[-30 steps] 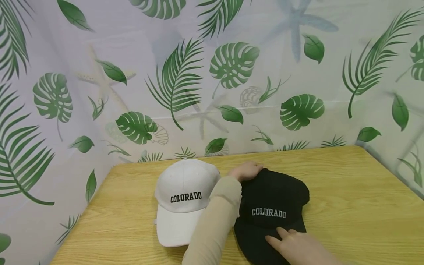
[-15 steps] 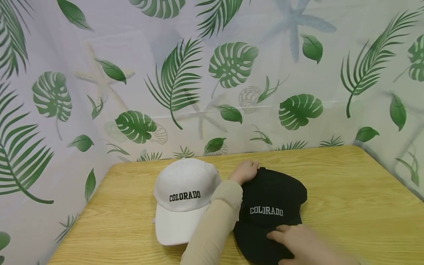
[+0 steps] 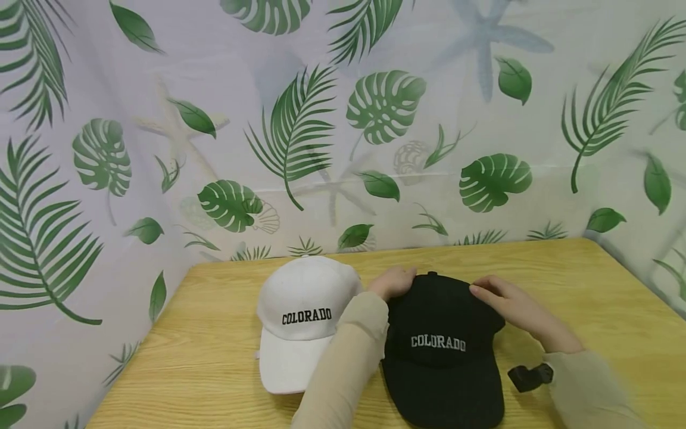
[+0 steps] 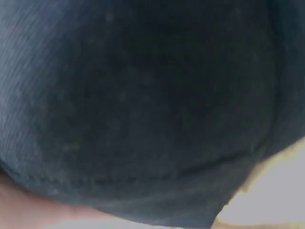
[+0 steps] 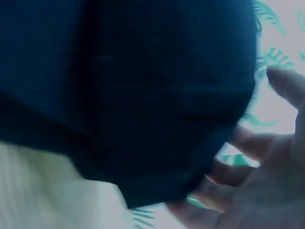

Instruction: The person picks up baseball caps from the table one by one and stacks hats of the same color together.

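A black baseball cap (image 3: 442, 316) with white COLORADO lettering sits on the table, brim toward me. My left hand (image 3: 393, 282) grips the cap at the back left of its crown, its fingers partly hidden behind the fabric. Close against the crown's right shoulder is my right hand (image 3: 498, 295). In the right wrist view, that hand's fingers (image 5: 233, 174) lie loosely along the crown's edge, and the thumb stands apart from it. Dark cap fabric (image 4: 143, 95) fills most of the left wrist view. Just left of my left forearm sits a white baseball cap (image 3: 311, 292) with black COLORADO lettering.
Both caps stand on a wood-grain table (image 3: 214, 333). Behind it and along the sides hangs a pale cloth backdrop (image 3: 332, 131) printed with green leaves and starfish. My left sleeve (image 3: 343, 363) crosses in front of the white cap's right side.
My right hand has left the black cap's brim and moved up and back to the right side of its crown. My left hand has stayed at the crown's back left.
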The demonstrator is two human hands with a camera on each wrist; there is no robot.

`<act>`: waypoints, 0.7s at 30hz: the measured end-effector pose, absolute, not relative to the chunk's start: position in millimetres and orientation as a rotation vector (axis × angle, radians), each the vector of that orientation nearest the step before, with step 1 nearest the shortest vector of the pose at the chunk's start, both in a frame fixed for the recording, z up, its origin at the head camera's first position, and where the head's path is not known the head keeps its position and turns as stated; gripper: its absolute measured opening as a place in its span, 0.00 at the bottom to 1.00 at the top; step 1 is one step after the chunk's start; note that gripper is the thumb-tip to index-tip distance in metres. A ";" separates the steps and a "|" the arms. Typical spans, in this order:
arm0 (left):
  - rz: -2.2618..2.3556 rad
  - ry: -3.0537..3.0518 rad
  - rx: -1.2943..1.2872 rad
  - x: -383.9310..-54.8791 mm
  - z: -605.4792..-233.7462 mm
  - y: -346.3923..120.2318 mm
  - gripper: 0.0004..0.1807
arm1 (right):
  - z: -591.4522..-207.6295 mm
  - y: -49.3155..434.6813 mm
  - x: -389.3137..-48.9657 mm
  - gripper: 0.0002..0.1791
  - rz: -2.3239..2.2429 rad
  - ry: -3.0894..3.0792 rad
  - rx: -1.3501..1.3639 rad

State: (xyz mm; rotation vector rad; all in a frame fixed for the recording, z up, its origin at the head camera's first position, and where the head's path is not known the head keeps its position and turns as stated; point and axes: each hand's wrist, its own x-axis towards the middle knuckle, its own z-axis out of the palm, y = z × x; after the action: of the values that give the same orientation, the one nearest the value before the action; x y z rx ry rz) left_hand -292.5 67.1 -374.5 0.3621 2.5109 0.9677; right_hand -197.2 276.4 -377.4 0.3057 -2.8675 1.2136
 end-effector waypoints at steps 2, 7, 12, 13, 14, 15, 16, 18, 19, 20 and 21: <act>1.027 2.467 0.352 -293.7 -376.8 65.3 0.27 | -383.7 277.4 -204.7 0.27 1.321 -2.896 0.317; 1.166 2.380 0.302 -293.5 -376.8 63.2 0.26 | -390.7 282.0 -215.4 0.20 1.593 -2.803 0.337; 1.194 2.367 0.263 -290.8 -374.0 63.9 0.25 | -393.6 284.8 -219.3 0.16 1.673 -2.753 0.323; 1.190 2.368 0.259 -290.1 -373.7 63.8 0.25 | -393.9 284.9 -219.3 0.16 1.649 -2.752 0.314; 1.182 2.367 0.259 -289.7 -373.7 63.8 0.25 | -394.3 285.2 -219.3 0.16 1.624 -2.756 0.303; 1.181 2.364 0.261 -289.2 -373.7 63.7 0.25 | -394.5 285.4 -219.0 0.16 1.601 -2.759 0.287; 1.181 2.360 0.262 -288.5 -373.6 63.7 0.25 | -394.8 285.4 -218.7 0.16 1.589 -2.761 0.276; 1.189 2.362 0.269 -287.5 -374.2 63.9 0.25 | -396.1 286.4 -218.1 0.18 1.571 -2.770 0.266; 1.202 2.362 0.275 -287.0 -374.4 63.9 0.24 | -397.1 287.5 -217.4 0.18 1.557 -2.780 0.263; 1.214 2.361 0.284 -286.8 -374.7 63.7 0.24 | -397.8 289.4 -216.6 0.20 1.557 -2.792 0.274; 1.235 2.357 0.298 -286.3 -375.0 63.3 0.23 | -398.3 291.5 -215.7 0.22 1.559 -2.807 0.284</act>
State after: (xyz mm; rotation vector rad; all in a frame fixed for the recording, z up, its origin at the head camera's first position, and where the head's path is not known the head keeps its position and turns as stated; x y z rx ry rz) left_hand -286.3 63.3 -375.0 0.2976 2.3570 1.2352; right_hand -215.7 291.5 -398.3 0.2845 -2.8070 1.5592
